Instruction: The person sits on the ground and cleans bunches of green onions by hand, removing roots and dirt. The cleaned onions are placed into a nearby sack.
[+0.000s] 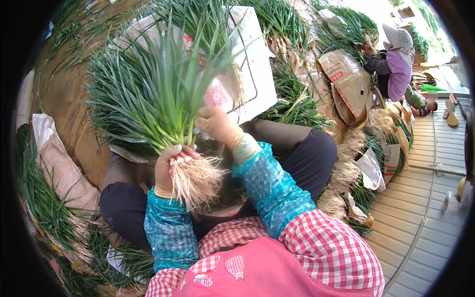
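Note:
My left hand (167, 169), in a pale glove, grips a bunch of green onions (159, 115) just above their roots. The pale, stringy roots (196, 180) hang toward me, and the long green leaves fan out away from me. My right hand (217, 125), gloved too, is curled around a stalk at the bunch's right side; its fingertips are partly hidden. Some leaves above this hand are blurred. Beyond the bunch lies a white printed sack (256, 74), with more green onions (207, 26) on it.
Green onion piles (289, 100) lie to the right, with a row of root ends (343, 170) beside a corrugated metal wall (419, 208). A co-worker (399, 63) sits near a brown paper sack (345, 85). A pale sack (65, 170) and more onions (48, 208) lie left.

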The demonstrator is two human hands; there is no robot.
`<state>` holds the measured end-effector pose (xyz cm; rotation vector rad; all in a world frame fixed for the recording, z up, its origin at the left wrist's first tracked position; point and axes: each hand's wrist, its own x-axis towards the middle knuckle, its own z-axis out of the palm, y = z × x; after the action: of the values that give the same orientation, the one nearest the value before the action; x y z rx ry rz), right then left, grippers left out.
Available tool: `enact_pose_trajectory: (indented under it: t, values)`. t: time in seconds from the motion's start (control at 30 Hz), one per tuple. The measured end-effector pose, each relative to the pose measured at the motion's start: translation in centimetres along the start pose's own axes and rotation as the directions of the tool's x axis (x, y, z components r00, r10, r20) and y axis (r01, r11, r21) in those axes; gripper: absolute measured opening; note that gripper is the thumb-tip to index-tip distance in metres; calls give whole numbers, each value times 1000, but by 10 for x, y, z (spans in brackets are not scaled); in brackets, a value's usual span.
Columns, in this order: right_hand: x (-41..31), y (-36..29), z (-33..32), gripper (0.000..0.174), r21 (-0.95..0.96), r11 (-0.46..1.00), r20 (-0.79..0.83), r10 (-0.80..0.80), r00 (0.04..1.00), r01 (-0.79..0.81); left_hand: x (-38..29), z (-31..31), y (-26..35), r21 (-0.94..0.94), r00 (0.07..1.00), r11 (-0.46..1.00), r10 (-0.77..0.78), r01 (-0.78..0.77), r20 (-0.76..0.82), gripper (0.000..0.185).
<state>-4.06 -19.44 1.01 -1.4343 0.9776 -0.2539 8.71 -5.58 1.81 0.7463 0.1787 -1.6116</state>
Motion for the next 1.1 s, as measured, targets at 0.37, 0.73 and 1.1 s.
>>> enact_pose_trajectory:
  t: [0.37, 0.73, 1.1]
  values:
    - [-35, 50, -47, 48, -923, 380, 252, 463, 850, 67, 2, 14, 10, 34, 925, 931, 357, -364, 127, 29]
    - [16, -24, -120, 27, -745, 655, -377, -259, 889, -125, 29, 10, -3, -207, 952, 934, 304, -290, 41, 37]
    - [-34, 9, -86, 29, -765, 559, 550, 310, 775, 319, 17, 9, 9, -320, 839, 870, 465, -375, 283, 54]
